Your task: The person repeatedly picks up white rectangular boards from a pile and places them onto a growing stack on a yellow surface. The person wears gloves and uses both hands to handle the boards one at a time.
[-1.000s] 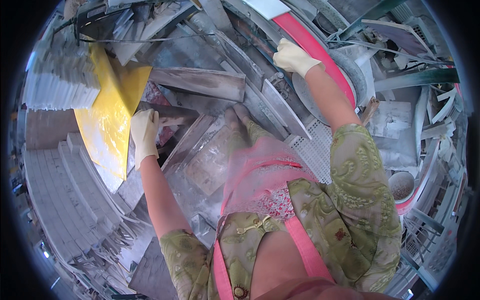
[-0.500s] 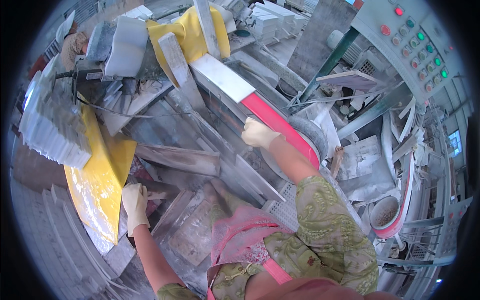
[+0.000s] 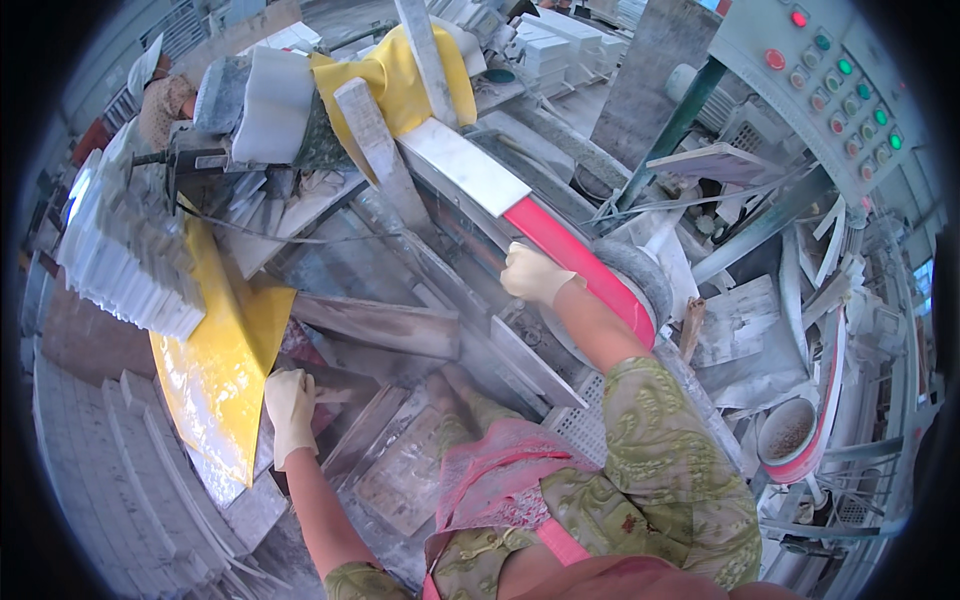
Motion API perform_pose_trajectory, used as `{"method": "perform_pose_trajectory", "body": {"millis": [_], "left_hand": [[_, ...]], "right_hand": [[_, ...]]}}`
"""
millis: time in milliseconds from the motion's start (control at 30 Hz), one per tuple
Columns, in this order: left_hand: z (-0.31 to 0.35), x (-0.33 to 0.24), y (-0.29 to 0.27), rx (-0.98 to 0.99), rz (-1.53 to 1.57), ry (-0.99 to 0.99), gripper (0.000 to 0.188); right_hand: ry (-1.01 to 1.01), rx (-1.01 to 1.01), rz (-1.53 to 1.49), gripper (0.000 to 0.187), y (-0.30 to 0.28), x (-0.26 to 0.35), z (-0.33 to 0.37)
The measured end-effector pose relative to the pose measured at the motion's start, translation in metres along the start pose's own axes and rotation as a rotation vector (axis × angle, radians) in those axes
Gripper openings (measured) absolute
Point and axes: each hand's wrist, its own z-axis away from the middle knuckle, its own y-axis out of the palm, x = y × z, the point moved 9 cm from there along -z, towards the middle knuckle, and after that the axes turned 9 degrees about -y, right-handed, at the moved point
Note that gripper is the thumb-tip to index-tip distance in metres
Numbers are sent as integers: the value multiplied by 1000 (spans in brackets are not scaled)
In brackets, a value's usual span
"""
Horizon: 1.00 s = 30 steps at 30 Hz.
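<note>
Both my hands wear pale cream gloves. My right hand (image 3: 535, 273) is closed in a fist along the near edge of a long red belt (image 3: 590, 268). A white marble strip (image 3: 468, 165) lies flat on the line, its near end meeting the red belt just beyond this hand. Lower left, my left hand (image 3: 290, 405) is closed beside the right edge of a wet yellow sheet (image 3: 215, 375), with dark boards next to it. Whatever either hand may hold is hidden by the curled fingers.
A stack of white slabs (image 3: 130, 240) rests on the yellow sheet's far end. A control panel (image 3: 810, 85) with lit buttons stands upper right. Yellow cloth (image 3: 400, 75) drapes over the line's far end. Boards (image 3: 380, 325) lie before me; another person (image 3: 165, 105) is far left.
The whole view has shifted slightly, so things appear a little farther right. Both hands stay closed in about the same places, and the marble strip shows no clear movement along the belt.
</note>
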Motion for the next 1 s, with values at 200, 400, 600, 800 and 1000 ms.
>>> {"method": "perform_pose_trajectory", "body": {"millis": [200, 400, 600, 800, 1000], "left_hand": [[0, -1, 0, 3, 3, 9, 23], [-1, -2, 0, 26, -15, 17, 24], [-1, -3, -1, 34, -17, 3, 24], [-1, -4, -2, 18, -19, 18, 25], [-1, -2, 0, 11, -16, 29, 25]], "right_hand": [[-151, -500, 245, 12, 24, -24, -45], [-314, -832, 493, 10, 25, -10, -29], [-301, -808, 505, 9, 39, -20, -46], [-60, -301, 138, 27, 53, -46, -60], [57, -58, -69, 42, 64, -53, -59]]}}
